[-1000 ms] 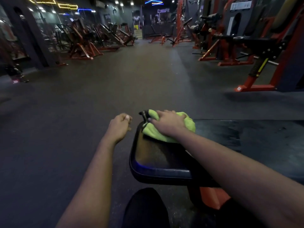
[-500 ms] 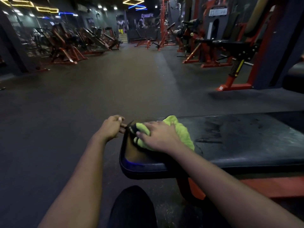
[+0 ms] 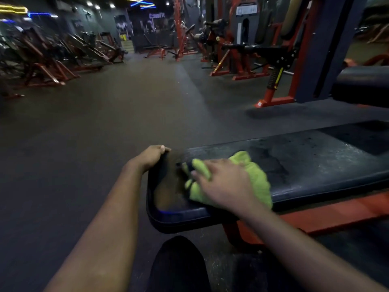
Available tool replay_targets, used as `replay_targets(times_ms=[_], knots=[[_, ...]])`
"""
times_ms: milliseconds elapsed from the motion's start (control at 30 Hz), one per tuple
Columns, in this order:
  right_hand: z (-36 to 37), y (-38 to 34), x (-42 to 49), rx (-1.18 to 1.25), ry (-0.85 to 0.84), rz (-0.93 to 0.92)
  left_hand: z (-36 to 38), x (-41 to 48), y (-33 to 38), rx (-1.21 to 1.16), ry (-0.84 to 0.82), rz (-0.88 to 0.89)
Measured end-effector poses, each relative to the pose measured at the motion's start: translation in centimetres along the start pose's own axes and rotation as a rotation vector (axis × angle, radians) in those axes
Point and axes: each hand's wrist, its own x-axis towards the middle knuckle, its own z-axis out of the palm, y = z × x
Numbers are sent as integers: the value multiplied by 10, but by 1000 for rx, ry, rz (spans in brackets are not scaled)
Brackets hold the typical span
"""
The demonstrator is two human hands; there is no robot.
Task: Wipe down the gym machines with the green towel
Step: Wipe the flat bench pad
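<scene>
A black padded bench [image 3: 315, 161] on an orange frame runs from the centre to the right edge. The bunched green towel [image 3: 255, 175] lies on its near end. My right hand [image 3: 223, 184] presses on top of the towel, fingers spread toward the left, some towel folds showing between them. My left hand [image 3: 150, 155] grips the far left corner of the bench pad, fingers curled over the edge. The pad surface right of the towel looks streaked and damp.
Dark rubber floor [image 3: 84, 144] stretches ahead and to the left. Orange-framed machines [image 3: 271, 66] stand at the right rear, more machines [image 3: 42, 60] line the left wall. Another black pad [image 3: 362, 83] sits at the far right. My dark-clad knee [image 3: 179, 262] is below the bench.
My right hand has slid the towel from the bench's far left tip toward the right along the pad. My left hand moved onto the pad's corner and took hold. The view shifted left.
</scene>
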Motion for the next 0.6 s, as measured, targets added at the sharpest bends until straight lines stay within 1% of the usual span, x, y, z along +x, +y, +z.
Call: replay_targets(times_ms=[33, 100, 167, 233, 300, 367, 433, 467, 533, 600], knots=[[8, -24, -8, -4, -8, -50, -3, 1, -2, -20, -4, 0], [17, -55, -20, -2, 0, -89, -7, 2, -5, -41, -12, -1], [15, -50, -21, 13, 36, -72, -7, 3, -7, -60, -18, 14], [9, -24, -20, -5, 58, -41, -3, 4, -7, -63, 13, 23], [2, 13, -15, -43, 107, 54, 1, 4, -8, -51, 54, 36], [-8, 51, -8, -100, 154, 233, 4, 3, -11, -47, 81, 37], [-16, 73, -5, -117, 171, 379, 5, 4, -11, -37, 86, 42], [-18, 72, -6, -109, 172, 406, 5, 5, -10, -36, 78, 40], [-11, 43, -13, -88, 167, 352, 4, 5, -9, -23, 69, 39], [6, -9, -26, -41, 142, 205, 2, 6, -11, -25, 63, 45]])
